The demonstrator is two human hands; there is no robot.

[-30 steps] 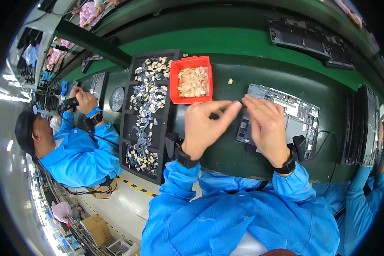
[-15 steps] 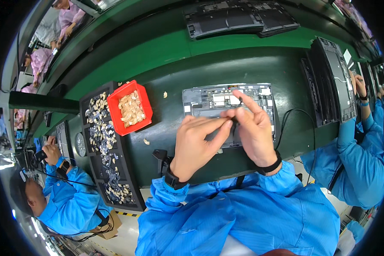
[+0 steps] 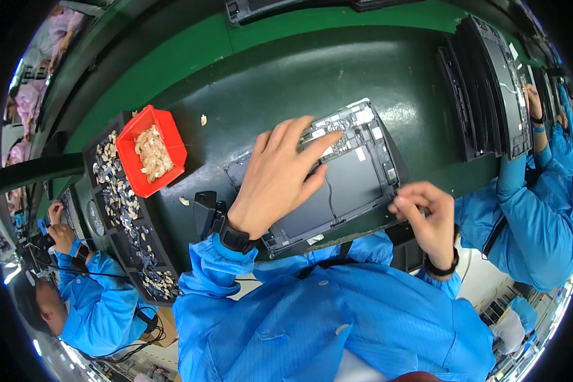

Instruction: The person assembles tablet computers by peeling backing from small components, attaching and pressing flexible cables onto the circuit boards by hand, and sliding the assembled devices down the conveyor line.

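An opened laptop base (image 3: 356,181), dark grey with bared circuit boards and a thin black cable, lies at a slant on the green table. My left hand (image 3: 277,172) is spread over its left and middle part, thumb and fingers apart, fingertips over the circuit board (image 3: 347,137). It hides part of the base. Beside the near right corner of the base is my right hand (image 3: 430,219), its fingers curled and the thumb drawn up to the forefinger. Whatever is between those fingertips is too small to make out.
A red bin (image 3: 179,146) of small tan pieces rests on a black compartment tray (image 3: 111,232) holding mixed small parts, at left. A black device (image 3: 207,213) stands near my left wrist. Stacked laptop parts (image 3: 490,89) stand at right. Co-workers sit on both sides.
My hands, together over the base before, have parted: the left has spread onto the base, the right has moved right and nearer me. The base has turned counterclockwise. The view has shifted.
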